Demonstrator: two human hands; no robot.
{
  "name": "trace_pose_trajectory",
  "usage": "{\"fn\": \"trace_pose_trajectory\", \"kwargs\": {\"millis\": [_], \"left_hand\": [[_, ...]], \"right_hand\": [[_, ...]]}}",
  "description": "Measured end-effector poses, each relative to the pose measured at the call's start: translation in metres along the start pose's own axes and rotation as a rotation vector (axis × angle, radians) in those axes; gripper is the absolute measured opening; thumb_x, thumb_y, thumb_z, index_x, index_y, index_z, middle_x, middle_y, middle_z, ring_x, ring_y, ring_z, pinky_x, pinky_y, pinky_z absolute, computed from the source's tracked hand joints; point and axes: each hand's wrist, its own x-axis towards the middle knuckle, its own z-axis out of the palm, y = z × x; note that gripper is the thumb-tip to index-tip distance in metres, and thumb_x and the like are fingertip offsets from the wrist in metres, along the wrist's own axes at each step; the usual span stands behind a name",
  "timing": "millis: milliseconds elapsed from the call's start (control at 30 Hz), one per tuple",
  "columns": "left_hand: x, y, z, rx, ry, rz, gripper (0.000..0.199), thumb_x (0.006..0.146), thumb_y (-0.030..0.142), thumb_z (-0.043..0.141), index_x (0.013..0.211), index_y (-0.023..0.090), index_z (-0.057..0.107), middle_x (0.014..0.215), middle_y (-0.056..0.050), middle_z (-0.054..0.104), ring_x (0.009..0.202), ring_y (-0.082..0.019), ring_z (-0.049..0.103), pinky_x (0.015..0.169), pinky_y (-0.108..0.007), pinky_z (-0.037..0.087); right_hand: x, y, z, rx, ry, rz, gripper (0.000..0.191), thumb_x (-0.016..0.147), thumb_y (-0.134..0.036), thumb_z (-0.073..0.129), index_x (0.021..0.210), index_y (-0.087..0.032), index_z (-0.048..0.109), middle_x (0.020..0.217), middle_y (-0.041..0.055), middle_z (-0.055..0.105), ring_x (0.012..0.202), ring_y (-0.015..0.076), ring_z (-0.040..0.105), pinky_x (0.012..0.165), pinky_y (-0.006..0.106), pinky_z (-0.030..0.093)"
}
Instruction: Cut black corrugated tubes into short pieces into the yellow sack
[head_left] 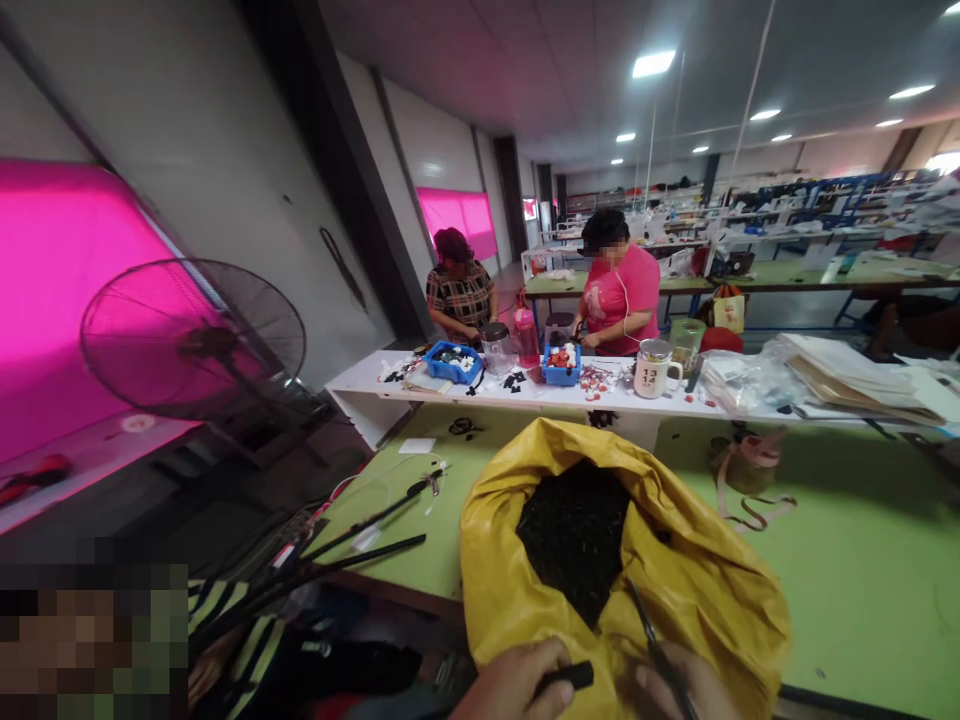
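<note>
My left hand (pixel 517 685) is closed on a short black piece (pixel 574 677), which looks like a small stub or tube, at the bottom middle. Just to its right, my right hand (pixel 686 685) grips a thin dark rod-like tool (pixel 651 630) that points up and away; its exact kind is unclear. Both hands are at the near side of a large yellow sack (pixel 705 540). The sack stands with its mouth rolled open, and many small black pieces (pixel 574 530) fill it. The tool's tip lies over the sack's near inner edge.
A green table (pixel 847 600) carries the sack. Behind is a white shelf (pixel 517 400) with blue bins (pixel 454 378), a mug (pixel 651 372) and papers (pixel 862 375). At left are long black rods (pixel 367 555), a person in a striped sleeve (pixel 255 650) and a fan (pixel 210 340). Two people work opposite.
</note>
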Motion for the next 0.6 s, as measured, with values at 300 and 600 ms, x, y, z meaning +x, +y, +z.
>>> {"fn": "trace_pose_trajectory", "kwargs": {"millis": [300,600], "left_hand": [[0.003,-0.015,-0.001,0.021,0.474,-0.345,0.022,0.090,0.035,0.061,0.110,0.026,0.068,0.119,-0.004,0.078,0.111,-0.023,0.073,0.091,-0.027,0.051],[-0.014,-0.029,-0.050,0.160,0.885,-0.705,0.028,0.093,0.053,0.058,0.101,0.027,0.064,0.091,-0.006,0.080,0.096,-0.031,0.077,0.072,-0.031,0.051]], "right_hand": [[0.000,-0.025,-0.010,-0.243,0.095,-0.082,0.051,0.077,-0.070,0.064,0.076,-0.020,0.072,0.075,0.0067,0.072,0.073,0.0260,0.069,0.067,0.030,0.055],[-0.005,-0.072,-0.088,-0.447,0.496,0.000,0.059,0.066,-0.081,0.060,0.070,-0.022,0.067,0.064,0.0060,0.068,0.063,0.0261,0.068,0.058,0.031,0.053]]}}
